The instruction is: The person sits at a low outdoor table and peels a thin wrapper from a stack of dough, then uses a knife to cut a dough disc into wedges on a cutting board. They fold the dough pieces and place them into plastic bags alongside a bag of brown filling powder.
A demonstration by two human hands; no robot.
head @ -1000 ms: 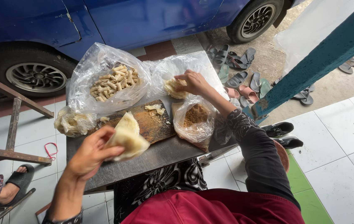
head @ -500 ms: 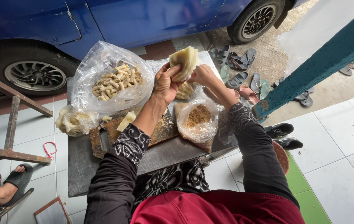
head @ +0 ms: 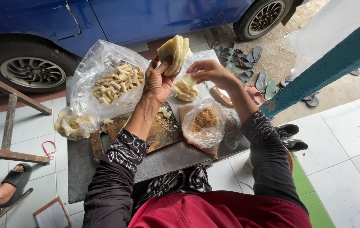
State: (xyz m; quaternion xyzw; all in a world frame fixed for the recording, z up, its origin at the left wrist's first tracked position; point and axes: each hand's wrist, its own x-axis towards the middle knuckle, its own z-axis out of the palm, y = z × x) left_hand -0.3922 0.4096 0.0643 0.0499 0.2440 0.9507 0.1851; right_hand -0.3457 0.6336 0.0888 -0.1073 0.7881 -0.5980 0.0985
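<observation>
Grey worktop (head: 175, 158) first: your left hand (head: 156, 82) grips the stack of pale wrappers (head: 174, 52) up at 12 o'clock, long axis upright. Right-hand fingers (head: 203, 72) pinch one loose wrapper (head: 188, 80) just at its 4 o'clock, so the right's nearer.

Our clothes, seen from above

We wear a dark long-sleeved top with black-and-white patterned cuffs, a red garment across the chest, and a black-and-white patterned cloth below it.
</observation>
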